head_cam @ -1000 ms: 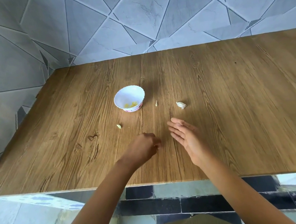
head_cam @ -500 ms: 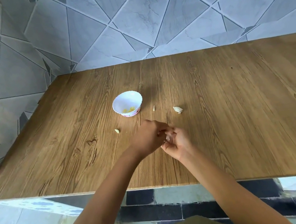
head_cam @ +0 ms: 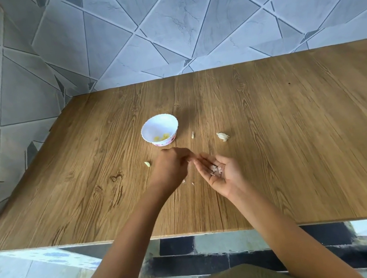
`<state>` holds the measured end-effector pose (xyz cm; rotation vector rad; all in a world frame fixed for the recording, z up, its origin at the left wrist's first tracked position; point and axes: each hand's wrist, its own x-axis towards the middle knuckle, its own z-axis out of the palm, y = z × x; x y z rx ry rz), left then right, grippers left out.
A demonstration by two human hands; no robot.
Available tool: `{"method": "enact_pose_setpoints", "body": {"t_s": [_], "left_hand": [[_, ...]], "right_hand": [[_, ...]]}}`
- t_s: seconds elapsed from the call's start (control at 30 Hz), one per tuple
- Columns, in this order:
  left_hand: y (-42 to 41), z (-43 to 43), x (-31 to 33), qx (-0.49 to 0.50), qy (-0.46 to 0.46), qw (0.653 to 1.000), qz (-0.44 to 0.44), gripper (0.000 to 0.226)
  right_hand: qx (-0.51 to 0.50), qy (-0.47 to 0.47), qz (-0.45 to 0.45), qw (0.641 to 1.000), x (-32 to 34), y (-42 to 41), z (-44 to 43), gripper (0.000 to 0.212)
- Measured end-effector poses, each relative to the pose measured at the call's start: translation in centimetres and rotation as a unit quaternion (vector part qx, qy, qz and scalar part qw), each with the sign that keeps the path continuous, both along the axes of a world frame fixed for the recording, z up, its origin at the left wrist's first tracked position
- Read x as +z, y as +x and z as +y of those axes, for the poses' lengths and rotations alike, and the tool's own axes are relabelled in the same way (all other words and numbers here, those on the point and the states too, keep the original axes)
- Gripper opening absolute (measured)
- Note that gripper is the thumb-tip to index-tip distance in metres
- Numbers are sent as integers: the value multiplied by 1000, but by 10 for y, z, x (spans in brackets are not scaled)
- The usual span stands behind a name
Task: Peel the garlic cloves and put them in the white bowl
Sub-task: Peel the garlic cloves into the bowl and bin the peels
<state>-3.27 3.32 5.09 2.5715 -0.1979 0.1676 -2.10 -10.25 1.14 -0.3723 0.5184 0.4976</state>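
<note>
The white bowl point(head_cam: 160, 130) stands on the wooden table point(head_cam: 297, 145) and holds several yellowish peeled cloves. An unpeeled garlic clove point(head_cam: 223, 136) lies to the bowl's right, and a pale peeled clove point(head_cam: 147, 164) lies in front of the bowl. My right hand point(head_cam: 221, 173) is turned palm up with relaxed fingers, and white garlic skins point(head_cam: 216, 169) lie in the palm. My left hand point(head_cam: 170, 169) hovers just left of it with its back to the camera. Its fingers are curled and blurred by motion, and their tips are near my right fingertips. Nothing shows in them.
A thin sliver of skin point(head_cam: 192, 135) lies between the bowl and the unpeeled clove. Two tiny skin bits point(head_cam: 193, 183) lie on the wood under my hands. The tiled wall point(head_cam: 185, 31) borders the table at the back and left. The table's front edge point(head_cam: 191, 231) is close to me.
My hands came together half a second ago. They have since parted slightly, and my right palm lies turned up with skins in it. The camera tilted down a little.
</note>
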Motion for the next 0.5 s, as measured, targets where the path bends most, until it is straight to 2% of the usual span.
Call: {"method": "enact_pose_setpoints", "body": {"t_s": [0.17,0.27,0.5], "left_hand": [[-6,12,-28,47,59,994,77,31],[-11,8,-39,54,69,992,88,26],[-15,0,-37,-35,55,994,83,25]], "right_hand": [[-16,-34,-28,999,-6,2,-14,38],[-13,-39,-30,999,-6,1,-11,39],[-20,-39,-37,998,-8,1,-12,39]]}}
